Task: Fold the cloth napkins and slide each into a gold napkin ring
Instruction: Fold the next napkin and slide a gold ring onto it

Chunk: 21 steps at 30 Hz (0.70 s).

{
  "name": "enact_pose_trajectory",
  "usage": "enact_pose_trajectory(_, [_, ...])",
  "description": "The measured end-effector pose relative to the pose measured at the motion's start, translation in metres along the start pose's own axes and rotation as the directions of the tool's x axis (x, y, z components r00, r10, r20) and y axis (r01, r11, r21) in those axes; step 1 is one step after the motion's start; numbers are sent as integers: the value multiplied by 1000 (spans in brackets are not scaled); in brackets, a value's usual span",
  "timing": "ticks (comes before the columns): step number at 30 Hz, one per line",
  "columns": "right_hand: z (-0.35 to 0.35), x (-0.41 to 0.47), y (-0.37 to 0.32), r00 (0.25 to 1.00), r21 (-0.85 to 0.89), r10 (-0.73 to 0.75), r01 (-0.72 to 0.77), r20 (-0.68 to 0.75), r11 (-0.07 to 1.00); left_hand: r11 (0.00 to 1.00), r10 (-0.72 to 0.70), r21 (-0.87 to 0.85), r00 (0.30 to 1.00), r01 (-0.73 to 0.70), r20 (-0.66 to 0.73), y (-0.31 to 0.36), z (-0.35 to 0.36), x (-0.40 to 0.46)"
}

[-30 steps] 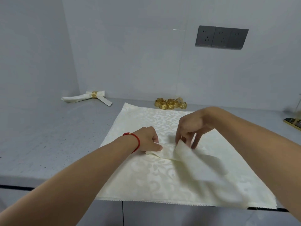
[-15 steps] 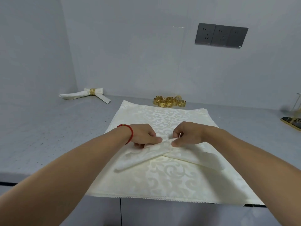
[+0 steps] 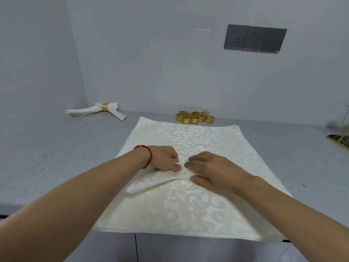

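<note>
while hands (image 3: 184,166) meet, folded napkin (image 3: 151,181) lies beneath (atop napkin stack (image 3: 198,210)).

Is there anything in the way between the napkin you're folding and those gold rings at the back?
Nothing visible blocks it. The folded napkin sits under both hands on the stack of flat napkins. Beyond it lies only open flat cloth, then the cluster of gold rings at the stack's far edge.

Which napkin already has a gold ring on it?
The folded napkin in the far left corner; a gold ring sits around its middle. The one under both hands has none.
</note>
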State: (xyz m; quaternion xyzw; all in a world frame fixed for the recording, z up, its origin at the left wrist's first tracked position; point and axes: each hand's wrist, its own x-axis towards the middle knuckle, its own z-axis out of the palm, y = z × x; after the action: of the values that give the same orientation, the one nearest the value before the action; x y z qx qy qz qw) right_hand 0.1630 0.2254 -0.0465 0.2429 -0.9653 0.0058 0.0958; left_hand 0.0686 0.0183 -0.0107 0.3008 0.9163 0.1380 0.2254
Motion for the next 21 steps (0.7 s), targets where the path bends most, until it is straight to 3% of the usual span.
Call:
enact_pose_trajectory(2, [5, 4, 4, 999, 35, -12, 13, -29, 999, 994, 6, 113, 999, 0, -47, 4, 2, -1])
enact_pose_trajectory(6, [5, 15, 13, 999, 149, -37, 41, -33, 988, 958, 260, 196, 925, -210, -279, 12, 14, -6])
enact_pose_trajectory(9, [2, 19, 18, 1000, 224, -13, 18, -25, 974, 970, 243, 89, 908, -226, -341, 11, 27, -8])
enact_pose_trajectory(12, [5, 19, 19, 1000, 253, 9, -7, -7, 967, 971, 237, 143, 862, -192, -448, 6, 36, -8])
enact_pose_trajectory(16, [8, 19, 23, 997, 304, 72, -67, -5, 950, 965, 255, 182, 841, -189, -477, 10, 40, -12])
enact_pose_trajectory(21, [3, 21, 19, 994, 292, 110, -110, 15, 950, 910, 324, 393, 822, -134, -468, 15, 40, -13])
